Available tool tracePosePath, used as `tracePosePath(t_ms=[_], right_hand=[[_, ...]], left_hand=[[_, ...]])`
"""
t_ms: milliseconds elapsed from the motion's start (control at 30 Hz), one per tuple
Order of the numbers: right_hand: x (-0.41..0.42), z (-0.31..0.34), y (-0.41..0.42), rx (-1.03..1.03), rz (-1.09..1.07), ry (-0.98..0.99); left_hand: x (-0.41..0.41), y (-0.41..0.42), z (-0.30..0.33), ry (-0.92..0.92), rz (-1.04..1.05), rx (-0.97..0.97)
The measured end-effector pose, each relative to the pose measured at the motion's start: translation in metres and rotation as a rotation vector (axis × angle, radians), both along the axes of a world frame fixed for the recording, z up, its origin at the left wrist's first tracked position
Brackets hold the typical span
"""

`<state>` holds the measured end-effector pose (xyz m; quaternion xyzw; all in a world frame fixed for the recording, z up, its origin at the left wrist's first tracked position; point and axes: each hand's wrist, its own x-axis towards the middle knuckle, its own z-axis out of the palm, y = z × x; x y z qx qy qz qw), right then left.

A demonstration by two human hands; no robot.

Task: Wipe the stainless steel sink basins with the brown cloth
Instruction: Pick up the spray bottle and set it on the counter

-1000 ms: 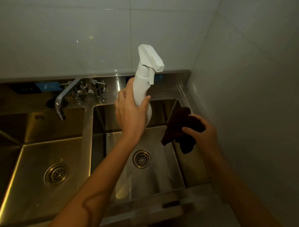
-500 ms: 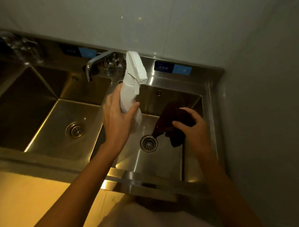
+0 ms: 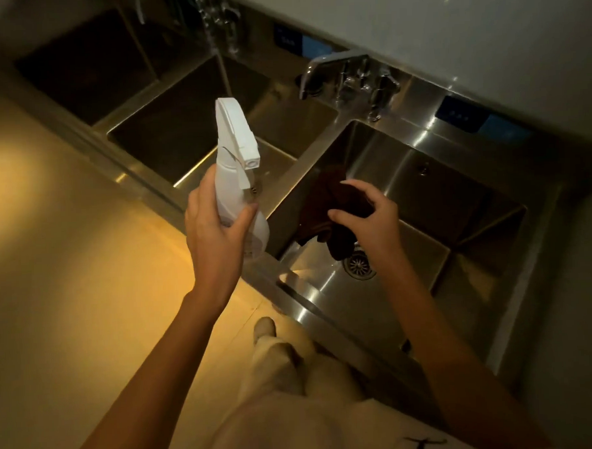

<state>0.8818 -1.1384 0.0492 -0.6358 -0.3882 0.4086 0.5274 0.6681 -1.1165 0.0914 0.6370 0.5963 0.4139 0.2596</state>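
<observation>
Hanging bunched at centre frame, over the right sink basin [image 3: 422, 191] above its drain [image 3: 359, 264] — brown cloth [image 3: 324, 209], pinched in the right hand [image 3: 372, 221]. Gripping a white spray bottle [image 3: 238, 179] just left — left hand [image 3: 213, 234], fingers wrapping its body. Faucet [image 3: 335, 70] sitting upper centre.

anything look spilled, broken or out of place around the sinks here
Nothing stands out. The left hand holds the white spray bottle upright over the sink's front edge, and the right hand grips the brown cloth above the nearest basin. No spill or damage shows, though the far basins are too dark to judge.
</observation>
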Motion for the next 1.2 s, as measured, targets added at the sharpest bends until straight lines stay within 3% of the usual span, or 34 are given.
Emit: tracePosePath(t_ms=[533, 800, 1200], right_hand=[[-0.165, 0.017, 0.031, 0.044, 0.492, -0.031], [-0.271, 0.02, 0.049, 0.082, 0.58, -0.047], [-0.383, 0.032, 0.121, 0.199, 0.541, -0.083]], left_hand=[[-0.147, -0.057, -0.002, -0.027, 0.436, -0.048], [-0.247, -0.061, -0.006, -0.076, 0.532, -0.079], [-0.37, -0.013, -0.01, -0.082, 0.627, -0.041]])
